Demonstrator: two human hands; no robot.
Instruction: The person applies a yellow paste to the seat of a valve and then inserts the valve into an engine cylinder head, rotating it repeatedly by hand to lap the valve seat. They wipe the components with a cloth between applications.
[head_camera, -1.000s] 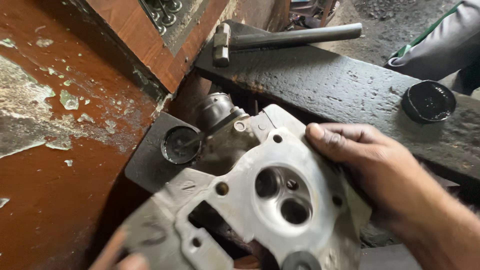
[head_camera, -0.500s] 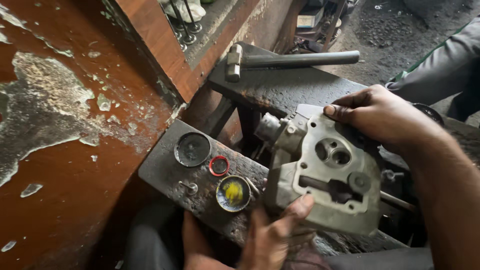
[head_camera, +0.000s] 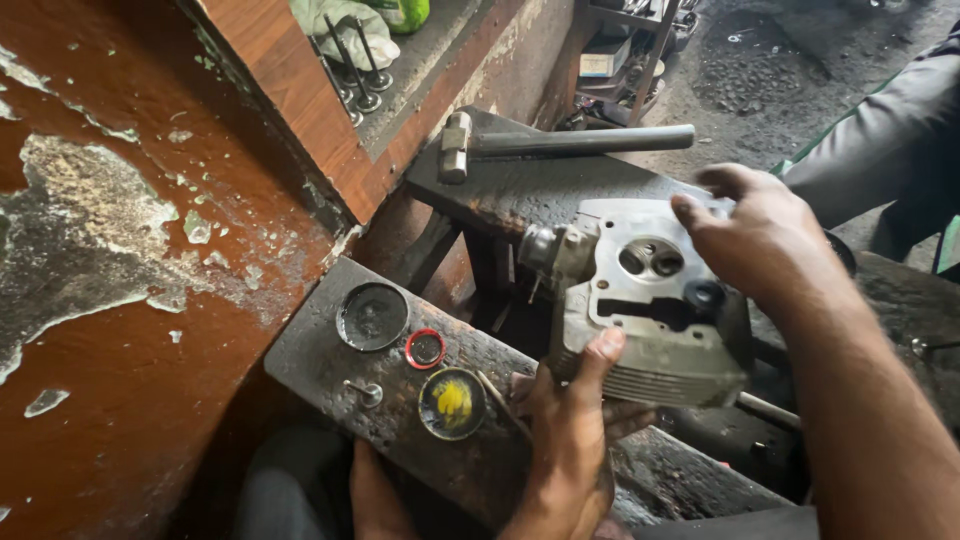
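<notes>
A grey metal engine cylinder head (head_camera: 640, 300) is held up between both hands above a dark, greasy bench. My left hand (head_camera: 570, 430) grips its lower left edge, thumb pressed on the casting. My right hand (head_camera: 755, 235) clasps its upper right side, fingers over the top. On a dark wooden plank (head_camera: 330, 350) to the left lie a round tin lid (head_camera: 372, 316), a small red-rimmed cap (head_camera: 426, 348), a tin with yellow paste (head_camera: 452, 403) and a small valve (head_camera: 365, 392).
A hammer (head_camera: 560, 142) lies on the dark block behind the cylinder head. A worn brown cabinet (head_camera: 120, 250) with peeling paint fills the left. Several valves (head_camera: 355, 70) stand in its recess. A person's grey trouser leg (head_camera: 890, 140) is at the upper right.
The cylinder head has been turned and lifted from lying flat to standing on edge. My left hand came up under it and took its lower edge. The tins on the plank came into view.
</notes>
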